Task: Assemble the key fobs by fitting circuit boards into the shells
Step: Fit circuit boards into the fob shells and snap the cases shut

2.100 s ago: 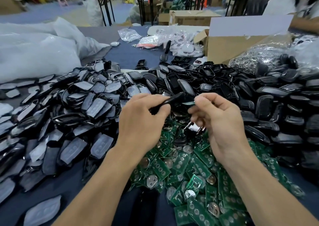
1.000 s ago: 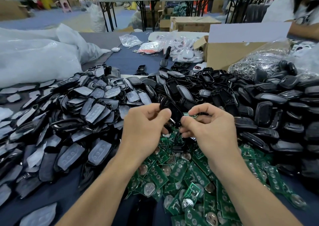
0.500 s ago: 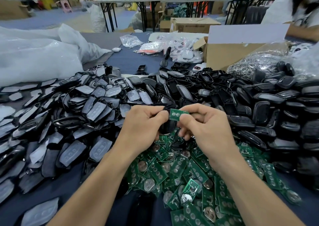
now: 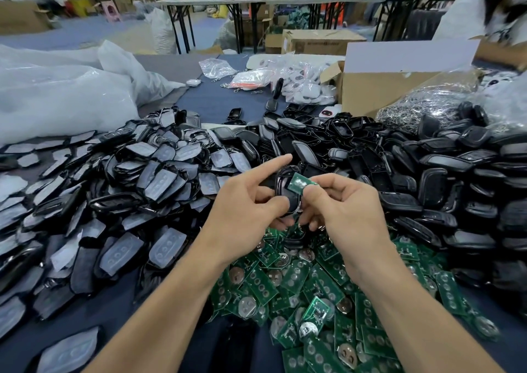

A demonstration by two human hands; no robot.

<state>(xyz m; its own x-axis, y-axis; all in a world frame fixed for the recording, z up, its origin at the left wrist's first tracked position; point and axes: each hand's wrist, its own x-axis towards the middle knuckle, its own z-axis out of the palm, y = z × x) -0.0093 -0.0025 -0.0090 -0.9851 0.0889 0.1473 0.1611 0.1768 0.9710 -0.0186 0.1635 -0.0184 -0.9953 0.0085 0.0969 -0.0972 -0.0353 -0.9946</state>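
My left hand [image 4: 251, 201] grips a black key fob shell [image 4: 286, 191] between thumb and lower fingers, with the index finger stretched out above it. My right hand [image 4: 345, 207] pinches a small green circuit board [image 4: 298, 184] and holds it tilted against the shell's upper right edge. Both hands hover above a heap of green circuit boards [image 4: 299, 293] with round coin-cell holders, at the near middle of the table.
Grey rubber button pads and black shell halves [image 4: 137, 184] are piled on the left. More black shells [image 4: 427, 173] fill the right. Behind stand a cardboard box [image 4: 379, 87], white plastic bags [image 4: 62, 93] and a bag of metal rings [image 4: 422, 107]. A person sits far right.
The hands rose from the board heap and came together. The shell turned upright in my left hand, whose index finger now sticks out, and the green board came down against the shell.
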